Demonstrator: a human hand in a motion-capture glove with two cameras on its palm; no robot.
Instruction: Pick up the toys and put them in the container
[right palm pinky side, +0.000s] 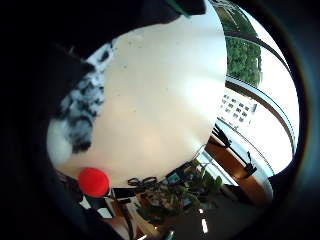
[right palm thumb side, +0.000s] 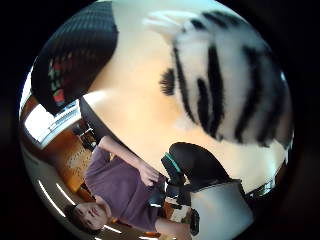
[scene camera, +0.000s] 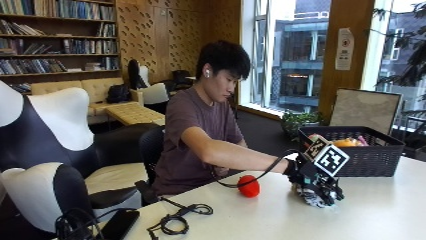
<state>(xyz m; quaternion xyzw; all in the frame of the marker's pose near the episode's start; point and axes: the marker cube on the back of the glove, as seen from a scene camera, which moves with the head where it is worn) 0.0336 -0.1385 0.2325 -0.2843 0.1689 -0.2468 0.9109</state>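
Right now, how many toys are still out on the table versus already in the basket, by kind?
Red ball on the table: 1
Striped plush toy under the gloved right hand: 1
Toys visible in the black basket: at least 2, partly hidden
Total: at least 4

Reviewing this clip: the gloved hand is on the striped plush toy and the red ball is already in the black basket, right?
Not quite. The red ball lies on the table, outside the black basket, as the outside view shows. The gloved hand is on the striped plush toy.

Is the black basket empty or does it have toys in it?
Not empty. The black basket shows colourful toys above its rim, in the outside view.
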